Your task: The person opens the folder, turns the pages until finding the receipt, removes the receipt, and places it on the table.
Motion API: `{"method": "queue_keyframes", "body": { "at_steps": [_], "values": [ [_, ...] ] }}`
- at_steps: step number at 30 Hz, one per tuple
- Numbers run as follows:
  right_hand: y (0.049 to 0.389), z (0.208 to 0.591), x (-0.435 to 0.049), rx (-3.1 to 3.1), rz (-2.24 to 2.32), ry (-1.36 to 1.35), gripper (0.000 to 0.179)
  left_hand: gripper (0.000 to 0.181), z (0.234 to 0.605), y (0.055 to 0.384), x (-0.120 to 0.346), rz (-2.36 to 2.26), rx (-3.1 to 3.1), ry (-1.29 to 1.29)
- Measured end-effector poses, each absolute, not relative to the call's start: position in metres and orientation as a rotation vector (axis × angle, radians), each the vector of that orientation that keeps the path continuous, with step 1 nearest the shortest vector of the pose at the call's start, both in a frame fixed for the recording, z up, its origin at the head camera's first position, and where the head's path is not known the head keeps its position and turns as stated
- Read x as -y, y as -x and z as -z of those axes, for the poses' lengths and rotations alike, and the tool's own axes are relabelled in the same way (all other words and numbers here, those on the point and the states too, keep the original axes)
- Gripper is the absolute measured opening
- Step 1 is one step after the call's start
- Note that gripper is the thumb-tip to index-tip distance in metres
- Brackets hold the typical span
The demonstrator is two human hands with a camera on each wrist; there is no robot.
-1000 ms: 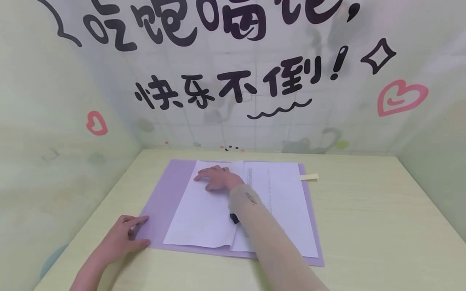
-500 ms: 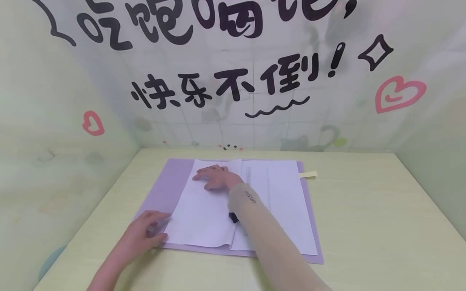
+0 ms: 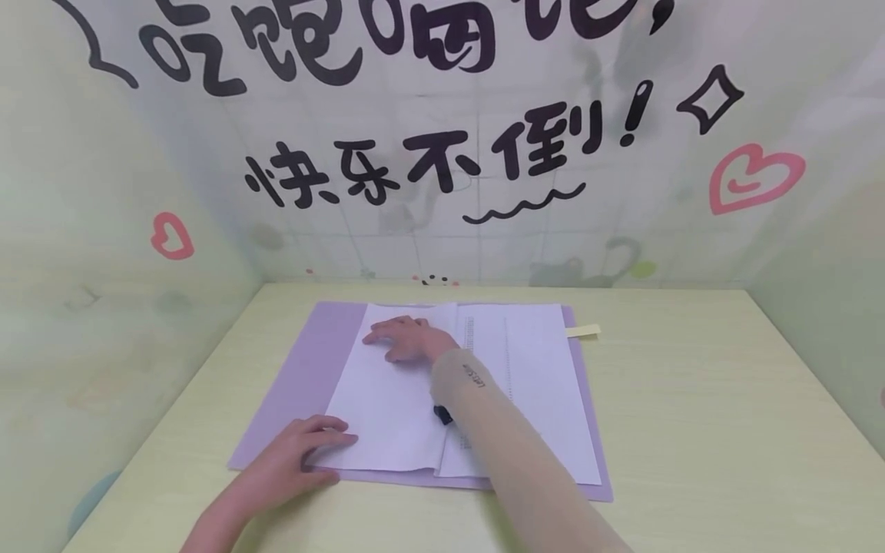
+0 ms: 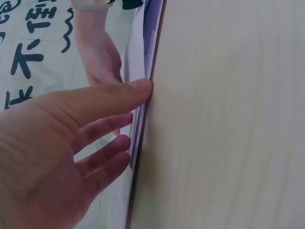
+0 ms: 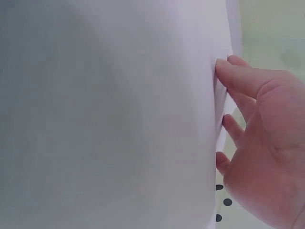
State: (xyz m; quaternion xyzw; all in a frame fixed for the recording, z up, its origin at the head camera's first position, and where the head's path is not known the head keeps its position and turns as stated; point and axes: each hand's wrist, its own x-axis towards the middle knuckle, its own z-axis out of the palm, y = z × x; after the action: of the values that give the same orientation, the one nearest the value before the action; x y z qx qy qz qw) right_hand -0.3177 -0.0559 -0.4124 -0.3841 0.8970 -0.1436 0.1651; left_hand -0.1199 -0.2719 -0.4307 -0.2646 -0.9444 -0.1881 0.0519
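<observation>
A purple folder (image 3: pixel 293 376) lies spread on the table with white paper on it. My left hand (image 3: pixel 293 465) rests at the near left corner of the left white sheet (image 3: pixel 387 407), its fingers on the sheet and the thumb by the folder's near edge. In the left wrist view the thumb (image 4: pixel 119 95) touches that edge and nothing is gripped. Towards the far side of the same sheet, my right hand (image 3: pixel 408 340) rests with its fingertips on the paper. The right-hand page (image 3: pixel 546 384) bears faint printing and is partly hidden by the right sleeve.
A pale yellow strip (image 3: pixel 584 331) sticks out from the folder's right edge. The light wooden table (image 3: pixel 719 415) extends to both sides. Behind it stands a wall covering (image 3: pixel 484 253) with large black characters and pink hearts.
My left hand has moved right, from the folder's left edge onto the sheet's near left corner. My right hand stays in place on the sheet. The head view has shifted slightly.
</observation>
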Motion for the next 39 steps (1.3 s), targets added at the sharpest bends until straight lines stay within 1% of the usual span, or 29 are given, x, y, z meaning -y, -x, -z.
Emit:
{"method": "queue_keyframes", "body": {
  "at_steps": [4, 9, 14, 19, 25, 31, 35, 39],
  "values": [
    [0.320, 0.413, 0.057, -2.564, 0.406, 1.085, 0.050, 0.045, 0.432, 0.121, 0.272, 0.554, 2.839, 0.819],
    [0.320, 0.411, 0.051, -2.564, 0.550, 1.071, 0.046, 0.043, 0.432, 0.120, 0.272, 0.559, 2.841, 0.800],
    [0.322, 0.403, 0.035, -2.567, 0.667, 1.093, 0.044, 0.045, 0.435, 0.121, 0.269, 0.573, 2.815, 0.783],
    [0.320, 0.393, 0.015, -2.626, 0.792, 1.044, 0.041, 0.045, 0.440, 0.119, 0.269, 0.587, 2.774, 0.761],
    [0.315, 0.382, -0.020, -2.704, 0.936, 0.913, 0.042, 0.045, 0.443, 0.119, 0.268, 0.600, 2.770, 0.747],
    [0.314, 0.378, -0.066, -2.766, 1.109, 0.709, 0.046, 0.046, 0.445, 0.118, 0.269, 0.603, 2.761, 0.743],
    [0.315, 0.381, -0.098, -2.793, 1.297, 0.575, 0.045, 0.046, 0.446, 0.119, 0.269, 0.609, 2.747, 0.752],
    [0.313, 0.389, -0.126, -2.851, 1.384, 0.452, 0.045, 0.046, 0.445, 0.120, 0.270, 0.611, 2.747, 0.759]
  ]
}}
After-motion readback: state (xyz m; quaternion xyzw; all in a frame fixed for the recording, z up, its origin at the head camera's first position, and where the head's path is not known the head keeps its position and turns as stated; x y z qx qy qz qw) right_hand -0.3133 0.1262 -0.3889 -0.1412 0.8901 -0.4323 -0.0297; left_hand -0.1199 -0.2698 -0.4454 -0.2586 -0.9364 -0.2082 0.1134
